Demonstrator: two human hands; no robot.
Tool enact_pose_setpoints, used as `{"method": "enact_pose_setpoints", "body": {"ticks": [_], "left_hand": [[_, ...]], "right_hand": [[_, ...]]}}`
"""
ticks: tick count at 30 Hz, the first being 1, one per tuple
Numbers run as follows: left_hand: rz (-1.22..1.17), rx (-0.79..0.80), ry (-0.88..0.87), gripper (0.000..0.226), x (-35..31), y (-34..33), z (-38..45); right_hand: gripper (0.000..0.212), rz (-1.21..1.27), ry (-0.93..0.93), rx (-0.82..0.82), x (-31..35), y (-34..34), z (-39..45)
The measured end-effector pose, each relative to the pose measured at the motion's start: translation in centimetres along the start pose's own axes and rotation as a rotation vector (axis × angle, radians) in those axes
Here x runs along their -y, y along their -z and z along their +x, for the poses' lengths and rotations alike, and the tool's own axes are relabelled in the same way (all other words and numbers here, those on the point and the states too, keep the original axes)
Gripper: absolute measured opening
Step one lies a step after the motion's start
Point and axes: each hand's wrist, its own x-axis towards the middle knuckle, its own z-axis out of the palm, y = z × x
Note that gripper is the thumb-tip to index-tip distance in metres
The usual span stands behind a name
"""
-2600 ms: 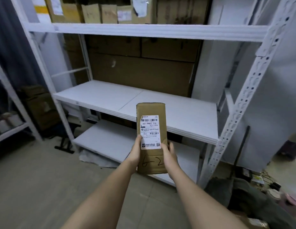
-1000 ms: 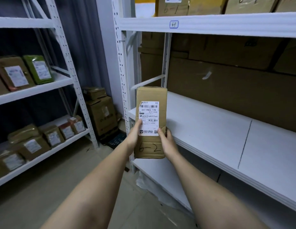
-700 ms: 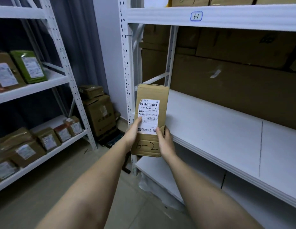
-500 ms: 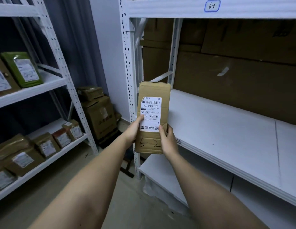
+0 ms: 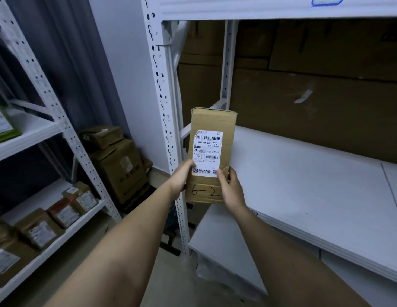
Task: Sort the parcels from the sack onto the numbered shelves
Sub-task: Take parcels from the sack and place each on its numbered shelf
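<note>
Parcel (image 5: 212, 138) held upright before the shelf (image 5: 304, 173), left hand (image 5: 182, 176) left, right hand (image 5: 232, 191) right.

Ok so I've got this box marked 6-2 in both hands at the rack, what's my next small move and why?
Probably ease the cardboard parcel forward and right onto the bare white shelf just behind it. Your left hand and right hand grip its lower end, it is upright at the shelf's near corner, and that board looks free. No 6-2 tag is readable, so check it.

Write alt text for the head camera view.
Two hands, left hand and right hand, hold a brown parcel marked "6-2" upright before a bare white shelf. Other labelled parcels sit on a rack to the left.
</note>
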Motion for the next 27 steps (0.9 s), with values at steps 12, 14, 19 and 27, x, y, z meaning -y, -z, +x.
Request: {"method": "enact_pose_setpoints", "body": {"ticks": [12, 14, 19, 27], "left_hand": [[0.117, 0.240, 0.003, 0.031, -1.3, 5.5, 8.2], [0.118, 0.257, 0.003, 0.035, -1.1, 6.1, 9.6], [0.176, 0.300, 0.003, 0.044, 0.2, 6.9, 12.5], [0.248, 0.259, 0.042, 0.046, 1.4, 5.8, 15.8]], "right_hand": [[0.059, 0.038, -0.023, -0.179, 0.6, -5.8, 4.0], [0.059, 0.023, -0.033, -0.227, 0.9, -6.7, 4.4], [0.065, -0.027, -0.055, -0.311, 0.8, -8.8, 5.1], [0.067, -0.086, -0.078, -0.366, 0.0, -9.6, 7.3]]}}
